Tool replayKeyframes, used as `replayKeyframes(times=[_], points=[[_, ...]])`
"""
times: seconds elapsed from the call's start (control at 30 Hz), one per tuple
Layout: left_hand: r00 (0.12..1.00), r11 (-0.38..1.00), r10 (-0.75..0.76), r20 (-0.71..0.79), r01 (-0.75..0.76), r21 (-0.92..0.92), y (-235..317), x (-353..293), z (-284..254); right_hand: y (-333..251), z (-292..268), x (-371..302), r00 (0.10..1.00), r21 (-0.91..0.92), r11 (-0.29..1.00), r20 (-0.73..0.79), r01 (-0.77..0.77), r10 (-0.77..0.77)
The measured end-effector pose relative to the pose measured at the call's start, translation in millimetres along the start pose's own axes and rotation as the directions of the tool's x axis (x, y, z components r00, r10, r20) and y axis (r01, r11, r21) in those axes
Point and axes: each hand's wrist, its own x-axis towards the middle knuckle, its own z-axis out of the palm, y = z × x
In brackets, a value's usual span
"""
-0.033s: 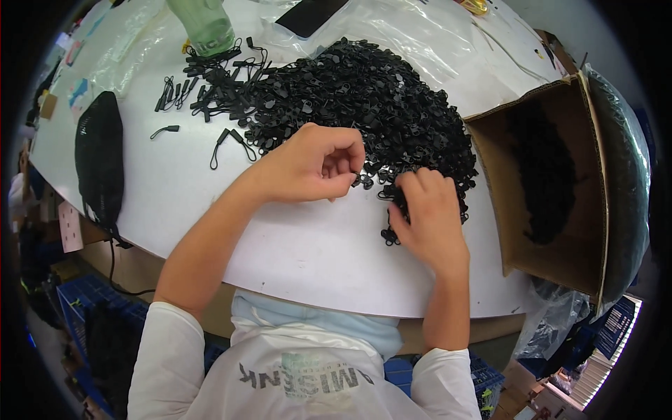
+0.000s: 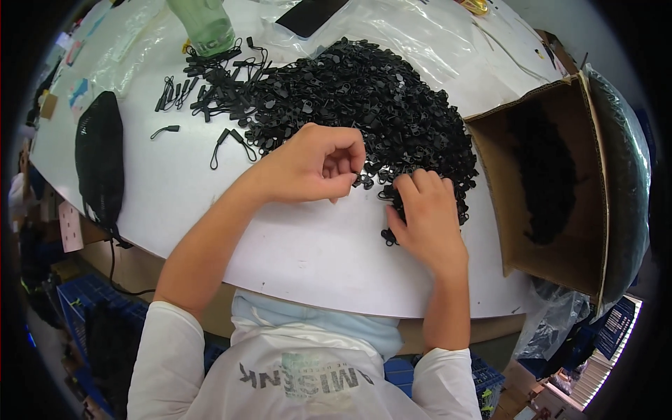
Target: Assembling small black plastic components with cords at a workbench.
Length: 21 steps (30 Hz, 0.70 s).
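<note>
A big heap of small black zipper sliders (image 2: 364, 91) lies on the white table. My left hand (image 2: 311, 164) is held at the heap's near edge, thumb and fingers curled together in a pinch. Whatever sits between its fingertips is too small to make out; a few black pieces lie just beside them. To the right, my right hand (image 2: 428, 217) rests on the near right edge of the heap, thumb apart from the bent fingers. Black pieces (image 2: 389, 236) show beside its thumb, and its fingertips partly hide others.
Black cord zipper pulls (image 2: 222, 143) lie scattered left of the heap. Behind them stands a greenish cup (image 2: 210, 31), with a dark phone (image 2: 311, 15) on plastic film. A black pouch (image 2: 100, 157) lies far left. At right, an open cardboard box (image 2: 497, 203) holds a dark mass.
My right hand has shifted very slightly, its fingers a little straighter over the pieces. The left hand stays in place.
</note>
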Motion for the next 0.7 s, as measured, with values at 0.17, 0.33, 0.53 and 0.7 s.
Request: replayKeyframes(times=[0.17, 0.33, 0.53, 0.7], points=[[0.992, 0.974, -0.119, 0.030, 0.123, -0.188, 0.4, 0.3, 2.6, 4.8, 3.9, 2.8, 0.999, 0.076, 0.997, 0.035, -0.003, 0.000], [0.989, 0.976, -0.146, 0.018, 0.147, -0.163, 1.3, 0.8, 3.4, 8.7, 1.3, -0.2, 0.992, 0.606, 0.789, 0.003, -0.101, 0.125], [0.990, 0.969, -0.141, 0.019, 0.142, -0.203, 3.5, 0.7, 11.1, -2.0, 12.0, -1.5, 0.982, 0.884, 0.432, 0.130, -0.178, 0.140], [0.993, 0.985, -0.116, -0.034, 0.110, -0.134, 2.3, 1.0, 15.1, -4.5, 8.3, -3.8, 0.975, 0.799, 0.561, 0.154, -0.218, 0.159]])
